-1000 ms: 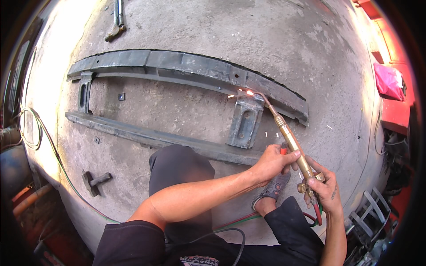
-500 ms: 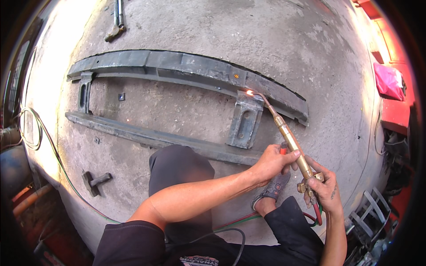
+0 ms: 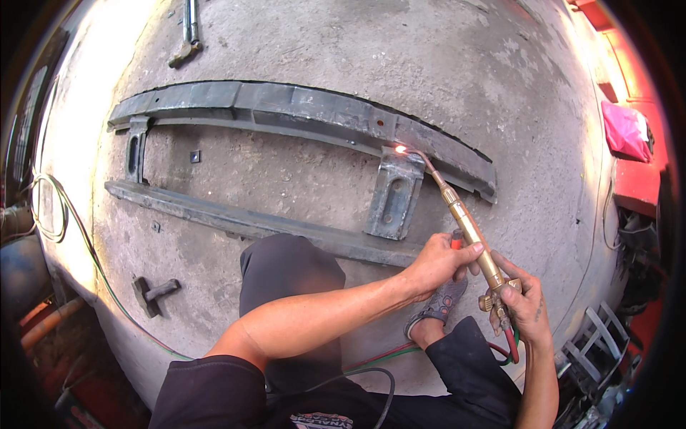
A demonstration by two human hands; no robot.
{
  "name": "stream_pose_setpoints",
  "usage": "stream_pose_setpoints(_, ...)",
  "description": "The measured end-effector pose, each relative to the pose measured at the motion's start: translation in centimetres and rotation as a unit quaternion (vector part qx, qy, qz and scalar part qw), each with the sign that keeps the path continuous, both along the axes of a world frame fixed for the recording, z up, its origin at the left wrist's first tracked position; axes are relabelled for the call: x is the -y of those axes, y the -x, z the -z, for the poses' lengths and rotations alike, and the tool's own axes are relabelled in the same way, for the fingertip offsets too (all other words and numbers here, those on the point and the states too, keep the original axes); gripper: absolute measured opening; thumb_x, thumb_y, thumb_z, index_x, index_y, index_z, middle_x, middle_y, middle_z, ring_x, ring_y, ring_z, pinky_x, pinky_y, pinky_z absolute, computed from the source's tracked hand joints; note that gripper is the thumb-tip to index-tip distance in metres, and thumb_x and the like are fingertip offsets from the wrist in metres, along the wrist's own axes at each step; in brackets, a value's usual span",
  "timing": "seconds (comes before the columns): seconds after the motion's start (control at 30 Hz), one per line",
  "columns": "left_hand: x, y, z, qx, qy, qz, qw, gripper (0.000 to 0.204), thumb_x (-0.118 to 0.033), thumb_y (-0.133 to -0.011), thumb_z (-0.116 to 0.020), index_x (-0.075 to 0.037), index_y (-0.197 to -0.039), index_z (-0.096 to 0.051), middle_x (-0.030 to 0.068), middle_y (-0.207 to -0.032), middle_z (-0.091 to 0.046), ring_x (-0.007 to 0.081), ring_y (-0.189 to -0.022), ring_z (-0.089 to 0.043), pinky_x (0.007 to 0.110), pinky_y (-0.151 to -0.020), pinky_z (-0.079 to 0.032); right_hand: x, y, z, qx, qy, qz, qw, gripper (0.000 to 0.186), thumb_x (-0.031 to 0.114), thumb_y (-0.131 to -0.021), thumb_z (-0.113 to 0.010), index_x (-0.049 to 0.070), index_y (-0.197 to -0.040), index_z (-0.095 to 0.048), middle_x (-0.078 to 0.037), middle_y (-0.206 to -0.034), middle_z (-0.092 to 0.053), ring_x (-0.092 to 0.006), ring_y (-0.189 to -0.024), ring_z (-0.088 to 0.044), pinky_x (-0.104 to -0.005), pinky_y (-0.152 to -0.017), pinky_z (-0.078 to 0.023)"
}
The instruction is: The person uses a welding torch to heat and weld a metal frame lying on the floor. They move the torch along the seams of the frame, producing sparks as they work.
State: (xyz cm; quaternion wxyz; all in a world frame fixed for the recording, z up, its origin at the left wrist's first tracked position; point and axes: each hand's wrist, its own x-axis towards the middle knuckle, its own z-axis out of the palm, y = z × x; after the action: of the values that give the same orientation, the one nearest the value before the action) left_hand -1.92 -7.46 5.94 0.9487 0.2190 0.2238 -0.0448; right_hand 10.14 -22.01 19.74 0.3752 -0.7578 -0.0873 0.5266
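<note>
A brass gas torch (image 3: 468, 227) slants up and leftward, held between both of my hands. My left hand (image 3: 444, 259) is closed around its barrel, thumb pressed along it; a small orange-and-black object (image 3: 456, 241) shows at those fingers, its kind unclear. Lower down, my right hand (image 3: 527, 304) grips the valve end, where red and green hoses leave it. The bent tip glows at the top of a slotted metal bracket (image 3: 393, 204), where it meets a long grey curved metal beam (image 3: 300, 104). A straighter metal bar (image 3: 243, 220) lies at the bracket's lower end.
A hammer (image 3: 151, 294) lies at lower left, and a long metal tool (image 3: 189, 43) at the far left. Hoses (image 3: 78, 222) run along the left. My knee (image 3: 289, 264) and shoe (image 3: 444, 304) are close to the metal. Metal parts (image 3: 593, 343) are piled at right.
Both hands and the torch stay almost still, the tip at the same joint. The bright yellow glint in the beam's small hole has turned dark reddish.
</note>
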Motion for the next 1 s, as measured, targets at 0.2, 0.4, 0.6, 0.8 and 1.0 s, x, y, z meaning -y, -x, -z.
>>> stream_pose_setpoints(0.2, -0.1, 0.0, 0.1, -0.002, 0.005, -0.004, 1.0, 0.024, -0.024, -0.105, -0.068, -0.001, -0.111, -0.071, 0.005, -0.084, -0.068, 0.0092, -0.066, -0.054, 0.027, -0.059, -0.044, -0.9, 0.2, -0.5, -0.002, 0.025, 0.01, 1.0, 0.074, 0.029, -0.09, -0.075, -0.01, -0.149, -0.052, -0.008, -0.083, -0.066, -0.0123, -0.064, -0.065, -0.0254, -0.052, -0.051)
stream_pose_setpoints(0.4, -0.2, 0.0, -0.2, -0.005, 0.003, -0.004, 1.0, 0.023, -0.023, -0.105, -0.068, -0.001, -0.108, -0.071, 0.005, -0.083, -0.068, 0.0092, -0.066, -0.054, 0.027, -0.059, -0.044, -0.2, 0.0, 0.3, 0.018, 0.016, -0.019, 1.0, 0.081, 0.035, -0.091, -0.072, -0.007, -0.155, -0.045, -0.016, -0.077, -0.072, -0.0154, -0.049, -0.064, -0.0276, -0.042, -0.05)
stream_pose_setpoints(0.6, -0.3, 0.0, -0.1, -0.013, 0.009, -0.001, 1.0, 0.022, -0.023, -0.105, -0.068, -0.001, -0.108, -0.071, 0.0049, -0.084, -0.068, 0.0092, -0.066, -0.054, 0.026, -0.059, -0.044, 0.1, -0.2, 0.6, 0.029, 0.016, -0.026, 0.999, 0.085, 0.042, -0.091, -0.077, -0.007, -0.153, -0.047, -0.014, -0.078, -0.071, -0.0143, -0.054, -0.064, -0.0268, -0.047, -0.049)
stream_pose_setpoints(0.8, -0.3, 0.0, -0.1, -0.011, 0.006, -0.003, 1.0, 0.022, -0.023, -0.105, -0.068, -0.001, -0.107, -0.071, 0.005, -0.084, -0.068, 0.0092, -0.066, -0.054, 0.026, -0.06, -0.043, -0.4, -0.1, -0.1, 0.018, 0.03, -0.012, 0.999, 0.078, 0.038, -0.089, -0.081, -0.007, -0.148, -0.056, -0.005, -0.087, -0.067, -0.0102, -0.074, -0.064, -0.0244, -0.065, -0.05)
stream_pose_setpoints(1.0, -0.3, -0.1, -0.1, -0.011, 0.006, -0.003, 1.0, 0.022, -0.023, -0.105, -0.068, -0.001, -0.107, -0.07, 0.005, -0.083, -0.068, 0.0093, -0.066, -0.054, 0.026, -0.059, -0.043, -0.9, 0.1, -0.4, 0.007, 0.022, -0.004, 1.0, 0.078, 0.037, -0.09, -0.081, -0.009, -0.148, -0.054, -0.005, -0.083, -0.065, -0.0113, -0.068, -0.065, -0.0263, -0.056, -0.052)
